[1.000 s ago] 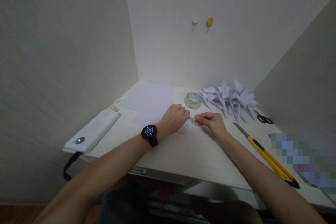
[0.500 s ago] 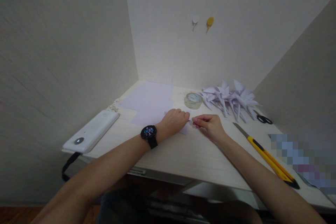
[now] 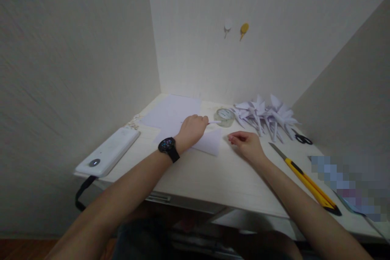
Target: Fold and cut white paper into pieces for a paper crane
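My left hand (image 3: 194,128), with a black watch on its wrist, is closed around a thin white stick (image 3: 215,122) that looks like rolled paper. One end pokes out to the right of the fist and a bit shows on the left. Below that hand lies a small white sheet of paper (image 3: 209,143), partly covered by it. My right hand (image 3: 247,145) hovers over the desk just right of this sheet, fingers curled together in a loose pinch, with nothing visible in them. It is apart from both paper and stick.
Larger white paper sheets (image 3: 172,110) lie behind my left hand. A tape roll (image 3: 224,117) stands near the wall beside folded paper flowers (image 3: 265,113). Scissors (image 3: 303,138) and a yellow utility knife (image 3: 307,180), blade out, lie right. A white device (image 3: 108,152) sits at the left edge.
My left hand has lifted up and left with the white stick, uncovering more of the small sheet. My right hand has drawn slightly right, away from the left hand.
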Demonstrator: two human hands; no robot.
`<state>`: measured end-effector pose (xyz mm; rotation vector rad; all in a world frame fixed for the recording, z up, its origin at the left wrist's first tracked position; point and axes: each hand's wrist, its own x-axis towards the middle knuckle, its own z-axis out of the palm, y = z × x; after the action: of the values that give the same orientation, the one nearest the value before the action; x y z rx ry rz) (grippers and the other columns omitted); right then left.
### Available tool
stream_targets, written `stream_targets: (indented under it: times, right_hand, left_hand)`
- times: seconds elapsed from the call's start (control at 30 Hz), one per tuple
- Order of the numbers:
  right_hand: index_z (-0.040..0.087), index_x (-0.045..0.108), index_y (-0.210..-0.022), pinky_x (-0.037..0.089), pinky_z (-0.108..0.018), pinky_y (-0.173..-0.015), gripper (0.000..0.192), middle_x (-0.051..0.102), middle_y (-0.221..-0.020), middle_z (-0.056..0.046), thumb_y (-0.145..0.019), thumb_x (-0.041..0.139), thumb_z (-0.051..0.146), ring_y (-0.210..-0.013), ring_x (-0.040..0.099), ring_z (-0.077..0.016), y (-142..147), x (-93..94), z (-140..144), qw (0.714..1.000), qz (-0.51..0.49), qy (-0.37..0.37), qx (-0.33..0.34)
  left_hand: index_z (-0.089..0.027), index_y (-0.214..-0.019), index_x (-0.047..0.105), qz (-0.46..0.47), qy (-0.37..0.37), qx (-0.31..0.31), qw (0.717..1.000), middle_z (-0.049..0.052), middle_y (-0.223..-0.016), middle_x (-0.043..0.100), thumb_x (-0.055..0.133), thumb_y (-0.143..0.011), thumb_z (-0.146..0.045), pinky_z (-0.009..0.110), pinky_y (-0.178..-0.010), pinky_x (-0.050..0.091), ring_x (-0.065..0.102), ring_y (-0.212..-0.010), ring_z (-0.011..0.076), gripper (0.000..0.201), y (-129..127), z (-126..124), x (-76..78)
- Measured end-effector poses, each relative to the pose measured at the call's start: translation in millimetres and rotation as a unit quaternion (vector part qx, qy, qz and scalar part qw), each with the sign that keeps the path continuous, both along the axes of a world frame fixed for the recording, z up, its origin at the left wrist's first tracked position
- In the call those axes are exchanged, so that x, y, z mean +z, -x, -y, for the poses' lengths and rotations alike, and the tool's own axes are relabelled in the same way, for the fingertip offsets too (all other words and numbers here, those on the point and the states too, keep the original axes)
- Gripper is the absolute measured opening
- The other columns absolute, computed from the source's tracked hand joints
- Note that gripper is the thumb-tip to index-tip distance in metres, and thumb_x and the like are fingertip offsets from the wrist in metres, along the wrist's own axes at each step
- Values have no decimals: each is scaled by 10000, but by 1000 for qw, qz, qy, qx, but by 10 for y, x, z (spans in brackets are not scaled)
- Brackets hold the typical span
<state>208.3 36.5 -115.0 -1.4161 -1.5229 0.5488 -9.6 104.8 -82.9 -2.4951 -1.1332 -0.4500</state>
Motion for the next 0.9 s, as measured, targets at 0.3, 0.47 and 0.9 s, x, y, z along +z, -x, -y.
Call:
stream_targets:
  times: [0.3,0.47,0.9]
  right_hand:
    - [171,688,-1160,429,-421,-1058,338,657,-1262,-137,-961,458,318,-1209,577,-264,496,-144,151,903,410,-97,87]
    - [120,671,-1161,408,-395,-1072,355,646,-1255,-165,-975,422,292,-1215,552,-262,906,-131,-4,893,429,-103,85]
    - [74,514,-1366,253,-496,-1141,619,591,-1337,-187,-771,627,202,-1370,371,-334,419,174,-694,901,419,-69,-92]
  left_hand:
    - [-110,-1020,587,65,13,81,994,155,-899,682,341,-1020,-291,353,-725,443,628,-906,278,306,144,-128,20]
    - [-106,-1015,577,77,10,82,994,153,-888,683,330,-1020,-289,348,-718,444,635,-900,278,308,152,-158,-3]
    - [-109,-1009,573,100,36,111,988,155,-902,689,310,-1017,-288,343,-717,470,655,-903,269,318,188,-192,-22]
